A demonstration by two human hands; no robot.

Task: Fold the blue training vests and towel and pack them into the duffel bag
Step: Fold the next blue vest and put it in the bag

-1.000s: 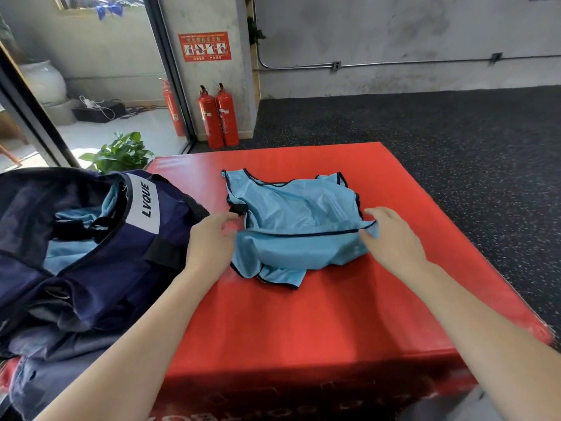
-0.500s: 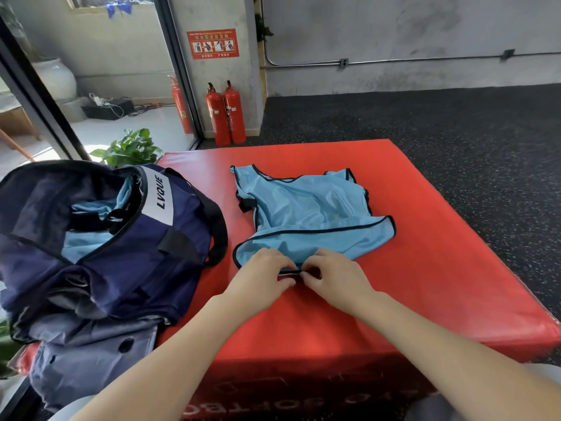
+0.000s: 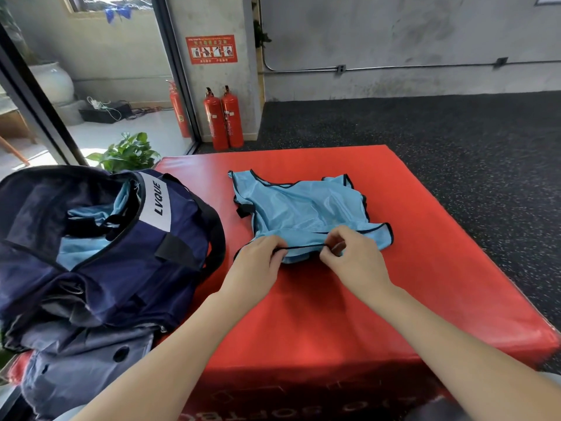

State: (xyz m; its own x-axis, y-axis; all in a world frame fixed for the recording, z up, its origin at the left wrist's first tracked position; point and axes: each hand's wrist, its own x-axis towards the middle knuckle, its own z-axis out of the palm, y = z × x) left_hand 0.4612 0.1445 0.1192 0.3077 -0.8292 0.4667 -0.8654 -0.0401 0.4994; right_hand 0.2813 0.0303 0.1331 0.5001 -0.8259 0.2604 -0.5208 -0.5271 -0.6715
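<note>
a light blue training vest [image 3: 303,208] with black trim lying on a red padded mat [image 3: 425,268], shoulder straps pointing away toward the far edge, cloth rumpled and partly doubled over at the near side; left hand [image 3: 258,265] pinching the black-edged hem at its left end, fingers [image 3: 277,253] curled in around the trim; right hand [image 3: 355,256] pinching the same hem a little farther right, thumb and fingers [image 3: 334,238] clamped on the edge (a short run of black trim stretched taut between the two hands); both forearms reaching in from the near edge of the mat; hem lifted slightly off the mat where held, the vest's far half lying flat.

navy duffel bag [image 3: 121,253] just left of the vest, sitting on the left side of the mat and slumped over its near-left corner, mouth wide open, white panel reading "lvque" along the rim; more light blue cloth [image 3: 85,238] already inside the bag, with a black strap across it (whether vest or towel cannot be told); a black carry strap drooping down the bag's right side, close to the left hand but apart from it; grey fabric bunched under the bag at the near left.

beyond the mat: dark speckled floor [image 3: 425,132]; two red fire extinguishers [image 3: 223,120] standing side by side against a concrete pillar, a third behind the glass door frame; a red notice [image 3: 211,49] on the pillar above them; a green potted plant [image 3: 127,151] just behind the bag.
</note>
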